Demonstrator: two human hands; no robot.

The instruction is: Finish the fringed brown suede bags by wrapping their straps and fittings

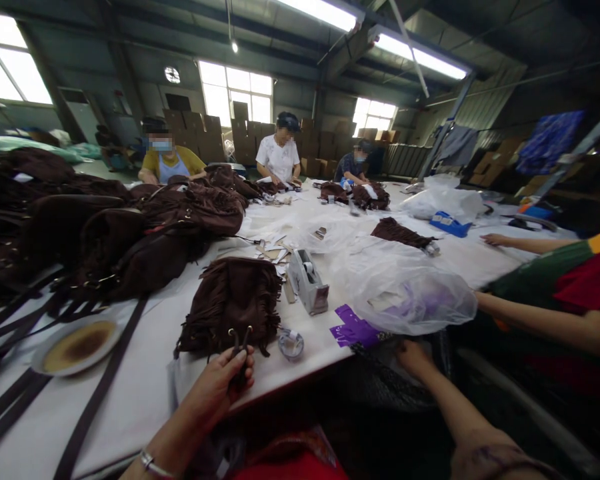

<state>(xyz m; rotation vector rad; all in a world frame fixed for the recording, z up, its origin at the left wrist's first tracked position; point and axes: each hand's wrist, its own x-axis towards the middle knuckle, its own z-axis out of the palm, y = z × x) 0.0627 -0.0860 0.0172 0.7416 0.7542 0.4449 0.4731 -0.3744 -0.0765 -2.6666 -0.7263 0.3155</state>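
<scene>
My left hand is closed on dark drawstring cords at the near edge of a dark brown fringed bag, by two gold eyelets. The bag lies on the white table. My right hand is low at the table edge, beside a black plastic bag hanging there. Its fingertips are partly hidden, so I cannot tell if it grips anything. Between my hands sits a roll of clear tape, with a grey tape dispenser behind it. Purple tape sticks to the table edge.
Brown bags are heaped at left, near a dish of brownish stuff and long straps. Clear plastic bags lie at right, with a blue dispenser beyond. A co-worker's arm reaches in from the right; several people work across the table.
</scene>
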